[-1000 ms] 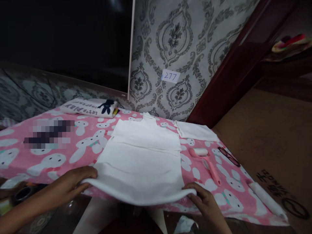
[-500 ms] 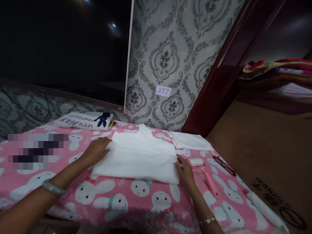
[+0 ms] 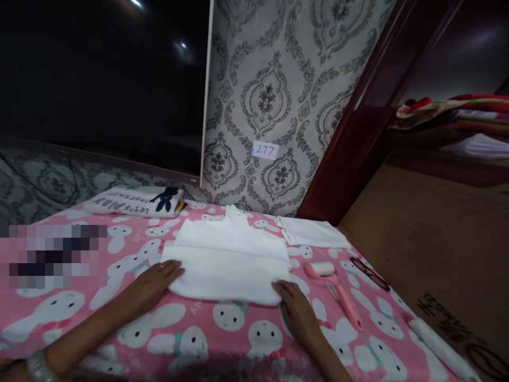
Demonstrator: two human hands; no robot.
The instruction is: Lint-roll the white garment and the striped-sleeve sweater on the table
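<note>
A white high-necked garment lies face up on the pink bunny-print cloth, its collar pointing at the wall. Its lower part is folded up, leaving a crease across the middle. My left hand rests with outstretched fingers on the garment's left edge. My right hand touches the lower right corner, fingers extended over the fabric and thumb not clearly visible. To the right lies a pink lint roller with a white roll.
Behind on the right is a folded white cloth. A folded printed shirt lies back left. Dark-framed glasses and a white roll sit along the right edge, beside a cardboard box. A television overhangs the left.
Both hands have slid toward me along the garment's sides, the right one also inward to the lower corner. The lower edge now looks rounder and flatter. The view has shifted slightly.
</note>
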